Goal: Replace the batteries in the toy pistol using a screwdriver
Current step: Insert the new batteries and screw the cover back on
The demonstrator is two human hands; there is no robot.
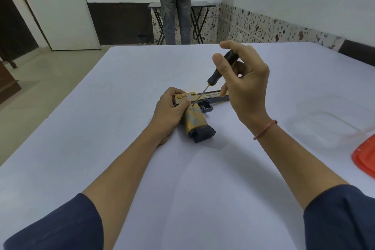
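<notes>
Evidently the screw-turning step is in hand: on the white table the toy pistol lies on its side, its rear gripped by the left hand, while the right hand pinches the screwdriver by its handle, tip on the frame above the grip. Next, I judge, comes turning under steady pressure. Slide print seems to read "DESERT EAGLE", partly hidden.

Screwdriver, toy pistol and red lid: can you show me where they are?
screwdriver (214, 76), head view, on its black handle.
toy pistol (195, 123), head view, on its yellow grip.
red lid (365, 158), head view, on its flat top.
</notes>
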